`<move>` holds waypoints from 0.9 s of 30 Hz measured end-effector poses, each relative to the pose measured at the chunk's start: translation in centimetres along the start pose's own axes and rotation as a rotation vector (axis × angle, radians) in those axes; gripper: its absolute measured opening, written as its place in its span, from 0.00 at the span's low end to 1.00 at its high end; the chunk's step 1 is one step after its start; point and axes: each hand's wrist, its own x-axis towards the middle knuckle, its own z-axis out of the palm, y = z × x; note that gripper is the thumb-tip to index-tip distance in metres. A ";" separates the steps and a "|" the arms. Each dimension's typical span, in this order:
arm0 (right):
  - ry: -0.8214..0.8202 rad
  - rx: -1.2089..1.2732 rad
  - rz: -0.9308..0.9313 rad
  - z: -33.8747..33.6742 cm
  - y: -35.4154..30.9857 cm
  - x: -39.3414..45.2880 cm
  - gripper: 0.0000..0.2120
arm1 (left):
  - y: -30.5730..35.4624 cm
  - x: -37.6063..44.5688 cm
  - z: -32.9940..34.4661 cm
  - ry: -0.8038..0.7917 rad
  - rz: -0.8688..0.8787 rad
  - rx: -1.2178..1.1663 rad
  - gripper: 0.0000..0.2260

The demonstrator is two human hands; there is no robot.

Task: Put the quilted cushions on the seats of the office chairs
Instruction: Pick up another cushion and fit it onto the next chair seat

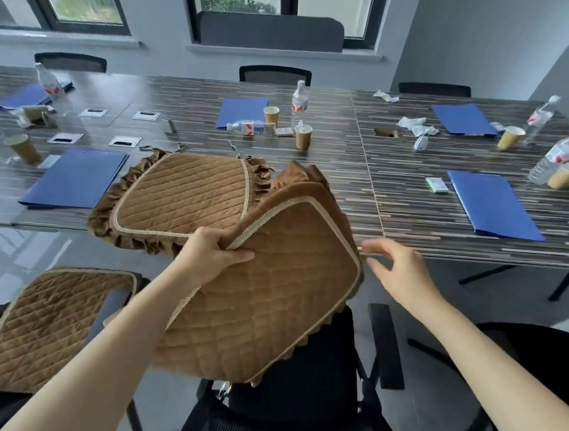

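Left hand pinches the piped edge of a brown quilted cushion, held tilted in the air above the black seat of the near office chair. Right hand released, fingers spread, just beside the cushion's right edge, not touching it. A second cushion lies on the desk, its ruffle overhanging the near edge. A third cushion rests on the chair at left. Desk clutter beyond: blue folders, paper cups, water bottles, crumpled tissues. Chair armrest stands right of the seat.
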 end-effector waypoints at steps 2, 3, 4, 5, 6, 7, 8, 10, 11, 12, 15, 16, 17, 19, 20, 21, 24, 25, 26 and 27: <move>-0.070 0.032 0.209 0.8 2.5 -0.4 0.12 | 0.3 -0.7 -1.4 -0.012 -0.047 -0.176 0.07; -0.093 0.046 0.311 1.2 3.9 -0.6 0.13 | 0.6 -1.1 -2.0 -0.018 -0.067 -0.254 0.07; -0.120 0.065 0.412 1.8 5.1 -0.8 0.15 | 0.7 -1.4 -2.7 -0.020 -0.077 -0.319 0.07; -0.143 0.102 0.508 2.2 6.1 -1.0 0.19 | 0.8 -1.7 -3.4 -0.022 -0.076 -0.378 0.07; -0.160 0.166 0.600 2.5 6.7 -1.1 0.23 | 0.9 -1.8 -4.1 -0.026 -0.063 -0.435 0.09; -0.169 0.254 0.676 2.8 7.2 -1.1 0.27 | 0.8 -1.9 -4.9 -0.033 -0.043 -0.479 0.11; -0.165 0.350 0.741 3.0 7.5 -1.2 0.30 | 0.6 -1.9 -5.5 -0.040 -0.023 -0.508 0.15; -0.153 0.487 0.808 3.3 7.8 -1.4 0.36 | -0.1 -1.7 -6.5 -0.036 -0.010 -0.567 0.24; -0.139 0.514 0.806 3.4 8.2 -1.5 0.39 | -0.5 -1.5 -6.8 -0.029 -0.021 -0.601 0.26; -0.131 0.546 0.800 3.5 8.3 -1.6 0.44 | -1.2 -1.3 -7.1 -0.017 -0.043 -0.631 0.28; -0.122 0.722 0.786 4.1 8.8 -1.9 0.63 | -3.2 -0.8 -7.3 0.007 -0.140 -0.711 0.33; -0.135 0.789 0.794 4.3 9.0 -2.0 0.61 | -4.1 -0.7 -7.1 0.020 -0.171 -0.741 0.35; -0.168 0.849 0.802 4.5 9.1 -2.2 0.58 | -5.0 -0.6 -6.9 0.028 -0.204 -0.764 0.35; -0.242 0.915 0.812 4.8 9.2 -2.7 0.51 | -6.9 -0.5 -6.2 0.028 -0.273 -0.787 0.29; -0.273 0.902 0.816 5.0 9.4 -3.0 0.49 | -7.7 -0.5 -5.6 0.032 -0.317 -0.784 0.24; -0.289 0.870 0.813 5.3 9.5 -3.3 0.47 | -8.7 -0.5 -5.0 0.039 -0.367 -0.771 0.19; -0.253 0.817 0.848 6.3 9.8 -4.1 0.33 | -11.8 -0.6 -2.9 0.033 -0.496 -0.741 0.15; -0.233 0.815 0.881 6.8 10.3 -4.1 0.33 | -12.7 -0.6 -2.1 0.025 -0.530 -0.733 0.13; -0.219 0.813 0.905 7.0 10.8 -4.3 0.35 | -13.7 -0.7 -1.3 0.022 -0.565 -0.722 0.12; -0.205 0.800 0.915 7.2 11.1 -4.4 0.38 | -14.4 -0.9 -0.6 0.020 -0.596 -0.712 0.10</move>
